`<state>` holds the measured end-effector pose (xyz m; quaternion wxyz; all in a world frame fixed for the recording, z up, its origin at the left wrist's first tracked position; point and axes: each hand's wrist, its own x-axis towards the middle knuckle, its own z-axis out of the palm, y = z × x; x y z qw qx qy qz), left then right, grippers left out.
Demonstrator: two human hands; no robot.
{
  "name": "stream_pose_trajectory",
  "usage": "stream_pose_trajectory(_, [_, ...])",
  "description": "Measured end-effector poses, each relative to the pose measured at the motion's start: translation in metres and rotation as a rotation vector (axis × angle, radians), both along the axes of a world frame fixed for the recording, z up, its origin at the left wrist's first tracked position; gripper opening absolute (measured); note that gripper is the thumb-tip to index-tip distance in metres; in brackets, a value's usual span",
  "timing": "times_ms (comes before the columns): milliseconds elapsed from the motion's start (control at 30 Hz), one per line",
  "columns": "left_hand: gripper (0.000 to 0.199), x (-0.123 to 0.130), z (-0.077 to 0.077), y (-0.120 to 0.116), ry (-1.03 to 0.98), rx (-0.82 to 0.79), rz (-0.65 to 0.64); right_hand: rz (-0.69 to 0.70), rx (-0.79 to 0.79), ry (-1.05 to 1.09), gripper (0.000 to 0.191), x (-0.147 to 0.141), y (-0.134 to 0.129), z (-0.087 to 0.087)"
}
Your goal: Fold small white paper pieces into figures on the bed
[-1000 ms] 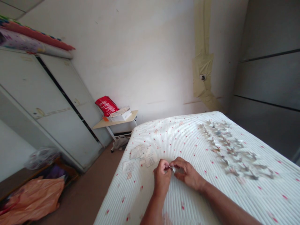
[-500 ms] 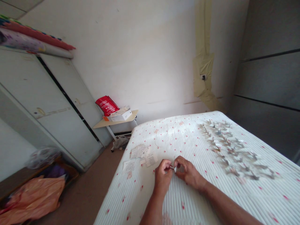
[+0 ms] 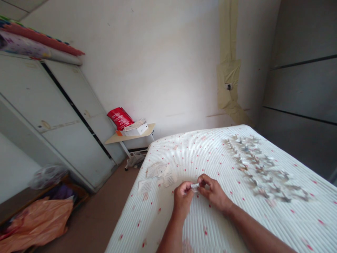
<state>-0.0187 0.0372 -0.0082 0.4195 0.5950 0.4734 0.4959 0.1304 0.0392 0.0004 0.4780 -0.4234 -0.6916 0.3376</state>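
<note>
Between my two hands is a small piece of folded printed paper [image 3: 195, 187], held just above the bed. My left hand [image 3: 182, 196] pinches its left end, and my right hand [image 3: 212, 192] pinches its right end between thumb and fingers. Left of my hands, several loose printed paper pieces [image 3: 170, 178] lie on the striped, red-dotted bedcover [image 3: 210, 151]. On the right side of the bed stand rows of several small folded paper figures [image 3: 265, 171], too blurred to make out finely.
Beyond the bed's far left corner, a small table [image 3: 116, 139] carries a red bag [image 3: 120, 118] and a white box [image 3: 138, 130]. A pale wardrobe [image 3: 60, 116] stands at left, with an orange plastic bag [image 3: 39, 221] low in front. The bed's left edge drops to brown floor.
The folded paper has turned and now shows a wider, flatter printed face between my fingers. My right-hand fingers have shifted slightly; both arms stay in nearly the same place.
</note>
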Motion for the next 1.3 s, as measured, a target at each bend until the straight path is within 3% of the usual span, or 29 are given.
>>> stream_pose_trajectory(333, [0.021, 0.000, -0.006, 0.002, -0.035, 0.009, 0.058, -0.015, 0.044, 0.007, 0.006, 0.002, 0.002, -0.001])
stream_pose_trajectory(533, [0.020, 0.000, -0.001, -0.001, -0.008, 0.042, 0.109, 0.042, 0.148, -0.006, 0.011, 0.001, -0.002, 0.006])
stream_pose_trajectory(733, [0.030, -0.001, 0.008, -0.003, 0.031, 0.158, 0.007, 0.053, 0.170, 0.023, 0.010, 0.000, -0.001, 0.006])
stream_pose_trajectory(1000, [0.024, -0.002, 0.013, -0.005, 0.116, 0.242, -0.056, 0.025, 0.040, 0.115, 0.007, 0.001, 0.003, -0.001])
stream_pose_trajectory(1300, [0.023, -0.001, 0.010, -0.004, 0.182, 0.189, 0.014, 0.043, -0.182, 0.265, 0.004, 0.001, 0.004, -0.002])
